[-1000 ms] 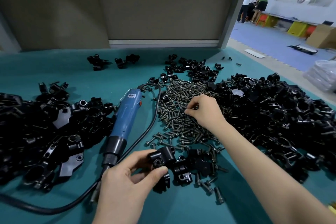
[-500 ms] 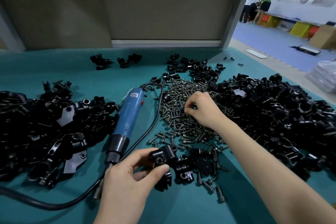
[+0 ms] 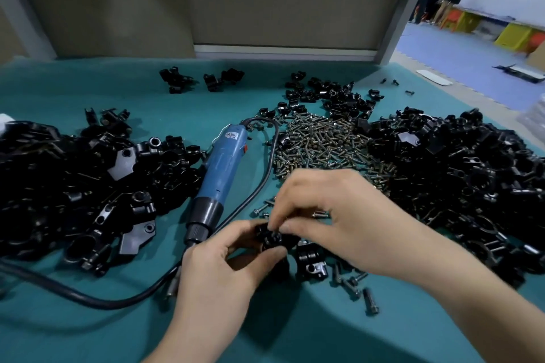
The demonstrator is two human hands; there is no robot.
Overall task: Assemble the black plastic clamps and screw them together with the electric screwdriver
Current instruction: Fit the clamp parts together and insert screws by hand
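The right hand (image 3: 339, 215) has left the heap of small metal screws (image 3: 324, 141), where it was picking 1 second ago, and has come back toward the person to meet the left hand (image 3: 218, 271) at the near edge of the teal tabletop (image 3: 88, 333). The left hand hasn't budged: its grip is curled round the black plastic clamp (image 3: 272, 237), held just above the tabletop, right beside the nose of the blue electric screwdriver (image 3: 219, 174). The right hand's grip is now pressed together, thumb and forefinger pinching at the top of that same clamp. From here I'd guess a screw is between them, but it's hidden behind the fingers and I can't be sure. To me that reads as the fetching step being over and the screw being started into its hole by hand. The screwdriver lies untouched between the 2 big piles of loose black plastic parts (image 3: 457, 171), so the driving is not yet done, and the right hand will need to let go to pick it up.
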